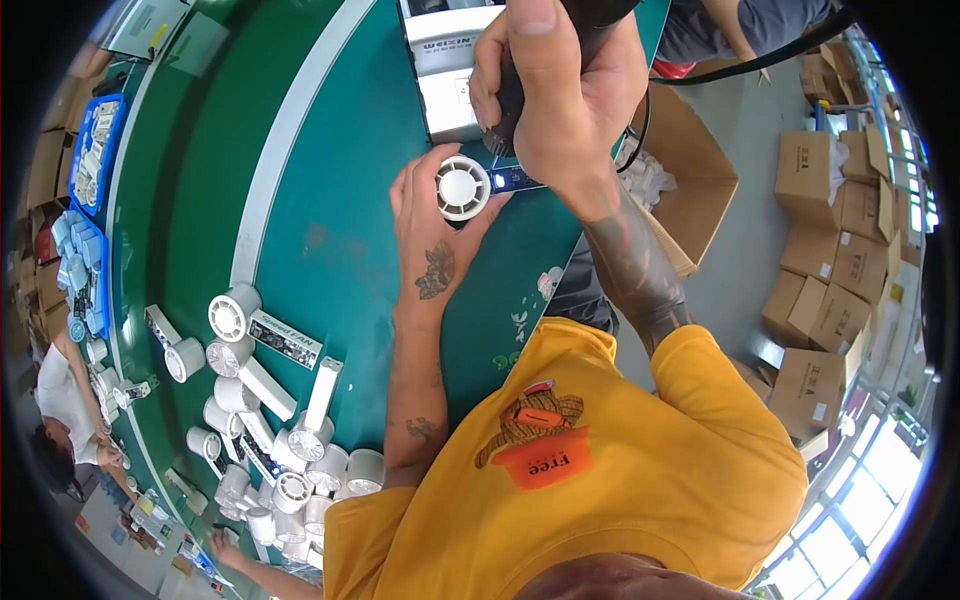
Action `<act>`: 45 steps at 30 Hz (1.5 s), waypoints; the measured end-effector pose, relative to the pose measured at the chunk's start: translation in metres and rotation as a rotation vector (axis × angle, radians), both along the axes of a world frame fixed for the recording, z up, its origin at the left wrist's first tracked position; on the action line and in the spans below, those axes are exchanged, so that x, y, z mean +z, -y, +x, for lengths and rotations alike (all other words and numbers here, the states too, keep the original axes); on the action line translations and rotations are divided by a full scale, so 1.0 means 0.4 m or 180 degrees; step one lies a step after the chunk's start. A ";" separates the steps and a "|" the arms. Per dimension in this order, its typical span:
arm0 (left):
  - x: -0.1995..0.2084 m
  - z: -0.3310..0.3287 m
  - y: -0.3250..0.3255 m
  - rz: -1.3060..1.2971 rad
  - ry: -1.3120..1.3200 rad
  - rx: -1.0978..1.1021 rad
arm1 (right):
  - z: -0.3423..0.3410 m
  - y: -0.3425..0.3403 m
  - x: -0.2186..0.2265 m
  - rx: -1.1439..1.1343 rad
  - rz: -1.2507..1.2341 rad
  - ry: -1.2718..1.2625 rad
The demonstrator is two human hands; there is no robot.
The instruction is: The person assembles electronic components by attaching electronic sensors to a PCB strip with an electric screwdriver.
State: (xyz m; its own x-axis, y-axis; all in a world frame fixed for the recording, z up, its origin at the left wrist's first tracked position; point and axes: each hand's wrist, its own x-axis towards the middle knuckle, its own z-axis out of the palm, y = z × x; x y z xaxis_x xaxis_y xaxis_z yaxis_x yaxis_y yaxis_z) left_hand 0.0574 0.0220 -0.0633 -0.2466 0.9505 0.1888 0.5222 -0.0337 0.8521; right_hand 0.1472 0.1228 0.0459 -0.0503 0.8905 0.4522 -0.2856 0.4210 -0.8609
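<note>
My left hand is wrapped round the head of a white handheld fan over the green worktop. The fan's round grille faces up, and its handle, with exposed electronics and a small bright light, points right and passes under my right hand. My right hand grips a black electric screwdriver, its ribbed collar close above the fan's handle. The driver's tip is hidden, so I cannot tell whether it touches the fan.
Several white fans lie heaped at the lower left. A white-and-black box stands beyond my hands. An open carton sits at the right, near a black cable. Blue trays line the far left; other people work nearby.
</note>
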 end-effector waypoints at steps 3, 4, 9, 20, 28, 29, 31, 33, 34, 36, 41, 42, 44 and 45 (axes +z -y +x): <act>0.000 0.000 0.001 0.0026 -0.0002 -0.0016 | 0.001 -0.003 -0.004 0.0080 -0.0045 -0.0052; -0.001 0.000 0.001 0.0016 0.0007 -0.0020 | 0.003 -0.005 -0.005 0.0138 -0.0145 -0.0105; -0.003 0.000 0.001 0.0080 -0.0015 -0.0004 | 0.006 0.005 -0.010 0.0214 -0.0145 -0.0184; 0.004 -0.003 0.004 0.0166 -0.0036 -0.0050 | 0.039 0.006 -0.093 0.0146 0.1108 -0.0043; -0.007 -0.001 -0.002 0.0196 0.0004 -0.0019 | 0.026 0.022 -0.042 0.0577 -0.0201 -0.0099; -0.006 -0.003 -0.003 0.0197 0.0010 -0.0017 | 0.038 0.025 -0.054 0.0587 -0.0037 0.0020; -0.003 -0.002 -0.002 0.0235 -0.0005 -0.0045 | 0.045 0.035 -0.054 0.0576 -0.0021 -0.0004; 0.001 0.002 -0.004 0.0267 -0.0024 -0.0072 | 0.049 -0.010 -0.106 0.0558 0.0420 -0.0179; 0.002 0.000 -0.004 0.0286 -0.0052 -0.0075 | 0.041 -0.021 -0.123 0.0562 0.0848 -0.0363; -0.002 -0.003 -0.003 0.0306 -0.0052 -0.0065 | 0.047 -0.010 -0.142 0.0489 0.0778 -0.0396; -0.008 -0.001 0.001 0.0200 -0.0034 -0.0043 | 0.036 -0.017 -0.084 0.0875 0.0720 -0.0191; -0.002 0.002 0.001 0.0199 -0.0036 -0.0030 | 0.042 -0.028 -0.084 0.1065 0.0547 -0.0240; -0.001 0.001 -0.001 0.0189 -0.0046 -0.0030 | 0.039 -0.019 -0.067 0.1044 0.0524 -0.0167; -0.002 0.000 -0.002 0.0126 0.0009 -0.0081 | 0.034 0.006 -0.056 0.0865 0.0178 -0.0308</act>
State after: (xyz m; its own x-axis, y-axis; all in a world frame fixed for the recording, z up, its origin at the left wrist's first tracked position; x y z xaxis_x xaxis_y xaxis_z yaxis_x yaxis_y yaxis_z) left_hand 0.0575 0.0227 -0.0641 -0.2230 0.9483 0.2256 0.5184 -0.0806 0.8514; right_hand 0.1610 0.1205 0.0236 -0.2379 0.8238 0.5145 -0.4741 0.3638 -0.8018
